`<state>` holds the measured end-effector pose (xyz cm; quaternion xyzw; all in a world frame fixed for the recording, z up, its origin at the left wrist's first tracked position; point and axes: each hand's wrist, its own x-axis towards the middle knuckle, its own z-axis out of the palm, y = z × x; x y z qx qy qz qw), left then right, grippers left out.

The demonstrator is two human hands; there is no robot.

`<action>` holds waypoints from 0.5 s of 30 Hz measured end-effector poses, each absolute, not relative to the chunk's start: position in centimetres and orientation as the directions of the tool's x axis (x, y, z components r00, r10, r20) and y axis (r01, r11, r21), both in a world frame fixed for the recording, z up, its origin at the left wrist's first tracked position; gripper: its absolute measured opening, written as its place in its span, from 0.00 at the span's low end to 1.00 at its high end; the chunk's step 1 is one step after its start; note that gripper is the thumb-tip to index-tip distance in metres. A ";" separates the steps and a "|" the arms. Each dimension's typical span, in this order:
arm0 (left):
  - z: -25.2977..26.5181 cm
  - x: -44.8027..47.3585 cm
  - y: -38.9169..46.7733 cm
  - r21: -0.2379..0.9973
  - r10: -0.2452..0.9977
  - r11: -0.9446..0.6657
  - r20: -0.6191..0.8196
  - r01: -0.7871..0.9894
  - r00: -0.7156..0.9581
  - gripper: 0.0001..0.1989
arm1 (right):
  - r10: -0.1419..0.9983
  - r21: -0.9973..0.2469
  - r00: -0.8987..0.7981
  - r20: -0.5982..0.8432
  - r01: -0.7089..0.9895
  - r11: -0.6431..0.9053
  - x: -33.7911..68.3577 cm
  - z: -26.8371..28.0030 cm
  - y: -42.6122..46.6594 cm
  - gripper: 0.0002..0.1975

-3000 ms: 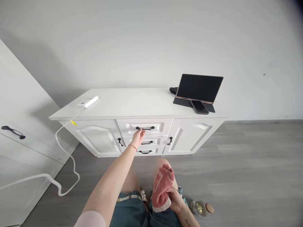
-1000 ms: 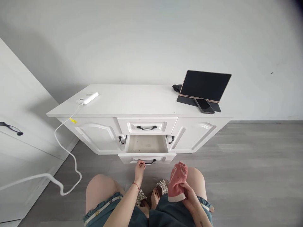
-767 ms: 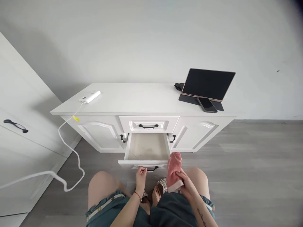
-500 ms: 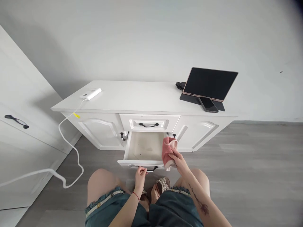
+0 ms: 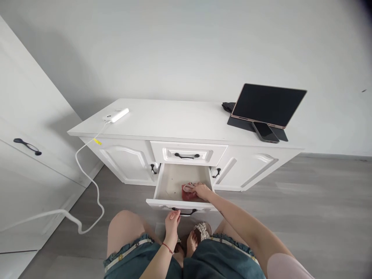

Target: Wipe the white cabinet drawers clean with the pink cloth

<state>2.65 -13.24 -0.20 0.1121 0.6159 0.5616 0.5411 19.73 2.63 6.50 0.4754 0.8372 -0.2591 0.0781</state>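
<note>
The lower middle drawer (image 5: 171, 178) of a white cabinet is pulled out. Inside it, at the front, lies a folded pink cloth (image 5: 187, 195) with a pale trim or strap. My right hand (image 5: 201, 190) reaches down into the drawer with its fingers closed on the cloth's right side, hiding part of it. On the drawer's front, the fingers of my left hand (image 5: 172, 221) are curled at the left end of the black drawer handle (image 5: 188, 212). A few small dark specks show on the drawer's bottom.
A tablet (image 5: 269, 104) stands on the cabinet top (image 5: 174, 118), with a phone (image 5: 265, 132) before it and a black item (image 5: 228, 107) behind. A white device (image 5: 117, 115) with a long white cable (image 5: 97, 193) lies at the left. Above the drawer is a closed one (image 5: 188, 151).
My right hand has carried the pink cloth left and down, from above the drawer's right side into the drawer. My left hand stays at the handle. The view has shifted slightly.
</note>
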 end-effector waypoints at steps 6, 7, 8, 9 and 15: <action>-0.4 2.4 -12.8 0.642 0.671 0.453 -0.702 -0.618 -0.238 0.19 | 0.731 -0.370 -0.529 -0.432 0.843 0.391 19.3 4.6 2.2 0.12; -0.4 2.1 -12.7 0.619 0.685 0.480 -0.707 -0.622 -0.176 0.18 | 0.735 -0.374 -0.523 -0.432 0.845 0.382 19.3 4.3 2.2 0.09; -0.3 1.8 -12.5 0.601 0.691 0.505 -0.712 -0.619 -0.126 0.17 | 0.739 -0.377 -0.518 -0.432 0.848 0.373 19.2 4.0 2.2 0.07; -0.2 1.4 -12.2 0.586 0.689 0.532 -0.719 -0.611 -0.090 0.16 | 0.741 -0.379 -0.513 -0.434 0.850 0.367 19.2 3.7 2.2 0.06; -0.4 0.6 -11.8 0.584 0.653 0.596 -0.752 -0.551 -0.092 0.13 | 0.730 -0.372 -0.529 -0.433 0.842 0.390 19.5 2.4 3.8 0.03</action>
